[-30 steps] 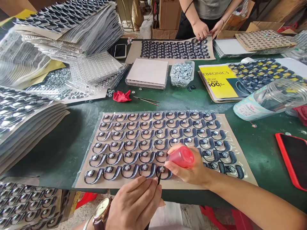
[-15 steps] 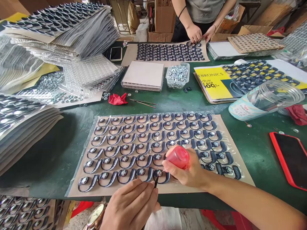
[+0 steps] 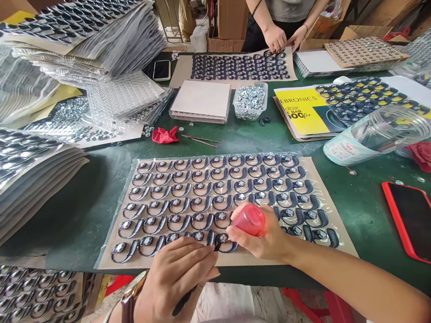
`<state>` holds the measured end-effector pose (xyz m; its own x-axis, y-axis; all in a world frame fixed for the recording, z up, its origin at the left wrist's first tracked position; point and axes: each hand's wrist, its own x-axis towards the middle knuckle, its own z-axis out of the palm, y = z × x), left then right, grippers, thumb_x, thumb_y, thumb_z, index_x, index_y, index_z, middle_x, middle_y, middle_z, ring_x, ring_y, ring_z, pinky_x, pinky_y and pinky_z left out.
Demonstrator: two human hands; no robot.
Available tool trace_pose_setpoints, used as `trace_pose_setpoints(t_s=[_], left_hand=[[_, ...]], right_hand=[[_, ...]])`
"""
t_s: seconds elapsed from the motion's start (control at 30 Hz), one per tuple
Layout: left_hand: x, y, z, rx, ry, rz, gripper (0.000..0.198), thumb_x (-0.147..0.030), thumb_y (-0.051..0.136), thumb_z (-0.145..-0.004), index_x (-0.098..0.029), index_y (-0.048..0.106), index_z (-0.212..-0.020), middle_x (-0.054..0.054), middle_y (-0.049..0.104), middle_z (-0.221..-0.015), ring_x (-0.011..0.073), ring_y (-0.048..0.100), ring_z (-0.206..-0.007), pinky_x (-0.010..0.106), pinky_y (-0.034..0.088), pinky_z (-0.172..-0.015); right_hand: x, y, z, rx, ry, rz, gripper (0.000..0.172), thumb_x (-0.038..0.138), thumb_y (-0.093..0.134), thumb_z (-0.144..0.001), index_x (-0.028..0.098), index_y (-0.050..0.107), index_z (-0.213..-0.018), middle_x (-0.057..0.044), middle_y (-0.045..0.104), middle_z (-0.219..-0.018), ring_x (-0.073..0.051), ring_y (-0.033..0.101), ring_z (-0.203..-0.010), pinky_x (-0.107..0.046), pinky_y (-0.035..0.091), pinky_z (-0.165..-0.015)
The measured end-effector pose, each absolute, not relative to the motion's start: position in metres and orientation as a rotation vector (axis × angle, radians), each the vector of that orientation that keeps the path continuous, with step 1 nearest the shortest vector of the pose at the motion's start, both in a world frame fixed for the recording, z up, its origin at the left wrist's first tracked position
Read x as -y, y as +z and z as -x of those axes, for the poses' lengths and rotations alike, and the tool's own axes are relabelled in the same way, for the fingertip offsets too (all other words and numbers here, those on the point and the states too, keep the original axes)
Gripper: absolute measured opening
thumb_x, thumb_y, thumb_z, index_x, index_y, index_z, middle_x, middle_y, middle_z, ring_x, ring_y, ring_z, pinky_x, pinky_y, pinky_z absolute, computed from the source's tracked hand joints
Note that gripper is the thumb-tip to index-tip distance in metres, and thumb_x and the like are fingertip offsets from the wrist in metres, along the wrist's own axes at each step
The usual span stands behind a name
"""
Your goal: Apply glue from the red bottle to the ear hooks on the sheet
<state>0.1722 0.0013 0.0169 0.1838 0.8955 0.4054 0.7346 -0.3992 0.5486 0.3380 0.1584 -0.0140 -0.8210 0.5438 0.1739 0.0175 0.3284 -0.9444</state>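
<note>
A cardboard sheet (image 3: 336, 233) under clear film lies in front of me, carrying several rows of dark hook-shaped parts (image 3: 188, 204) with round metal discs. My right hand (image 3: 266, 240) is closed round a small red bottle (image 3: 249, 220) over the sheet's near rows. My left hand (image 3: 175, 278) pinches a thin dark stick (image 3: 215, 248) whose tip touches the disc of a hook part in the nearest row, just left of the bottle. A watch sits on my left wrist.
Stacks of filled sheets (image 3: 84, 36) rise at left. A tub of metal discs (image 3: 251, 101), white card stack (image 3: 202, 101), red cloth (image 3: 164, 134), tweezers (image 3: 202, 141), toppled clear jar (image 3: 377, 134) and red phone (image 3: 409, 220) lie about. Another person's hands (image 3: 281, 40) work at the far sheet.
My left hand has shifted up over the sheet's near edge, keeping the stick tip at the same part. The right hand with the bottle has barely moved.
</note>
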Motion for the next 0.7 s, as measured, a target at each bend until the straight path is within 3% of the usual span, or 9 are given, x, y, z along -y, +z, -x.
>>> trace_pose_setpoints(t_s=[0.17,0.33,0.53,0.7], left_hand=[[-0.006,0.014,-0.168,-1.61,1.1,-2.014,0.022,-0.003,0.052,-0.088,-0.013,0.064,-0.103,0.008,0.074,-0.09,0.0139,0.069,-0.074,0.027,0.054,-0.068],[-0.008,0.015,-0.166,-1.638,1.119,-1.941,0.021,-0.004,0.052,-0.089,-0.016,0.064,-0.101,0.005,0.073,-0.086,0.0134,0.067,-0.07,0.027,0.053,-0.065],[-0.004,0.012,-0.167,-1.594,1.116,-2.036,0.022,-0.003,0.053,-0.087,-0.014,0.063,-0.104,0.006,0.073,-0.088,0.0146,0.068,-0.074,0.028,0.053,-0.067],[-0.004,0.017,-0.17,-1.563,1.068,-2.156,0.023,-0.003,0.051,-0.087,-0.01,0.062,-0.106,0.009,0.073,-0.091,0.0169,0.069,-0.078,0.032,0.056,-0.071]], right_hand=[[-0.157,-0.023,-0.34,2.144,1.445,0.365,0.022,0.037,0.07,-0.085,0.02,0.061,-0.074,0.001,0.066,-0.068,-0.012,0.061,-0.059,-0.023,0.05,-0.058],[-0.152,-0.019,-0.342,2.175,1.361,0.39,0.027,0.042,0.078,-0.077,0.019,0.065,-0.084,-0.001,0.069,-0.072,-0.014,0.063,-0.058,-0.026,0.051,-0.058],[-0.167,0.021,-0.349,2.019,1.925,0.656,0.033,0.051,0.071,-0.083,0.019,0.065,-0.088,0.0,0.066,-0.067,-0.013,0.06,-0.055,-0.025,0.048,-0.053],[-0.2,0.038,-0.358,2.008,2.187,0.642,0.04,0.057,0.069,-0.081,0.02,0.067,-0.093,-0.004,0.07,-0.078,-0.016,0.065,-0.065,-0.026,0.05,-0.056]])
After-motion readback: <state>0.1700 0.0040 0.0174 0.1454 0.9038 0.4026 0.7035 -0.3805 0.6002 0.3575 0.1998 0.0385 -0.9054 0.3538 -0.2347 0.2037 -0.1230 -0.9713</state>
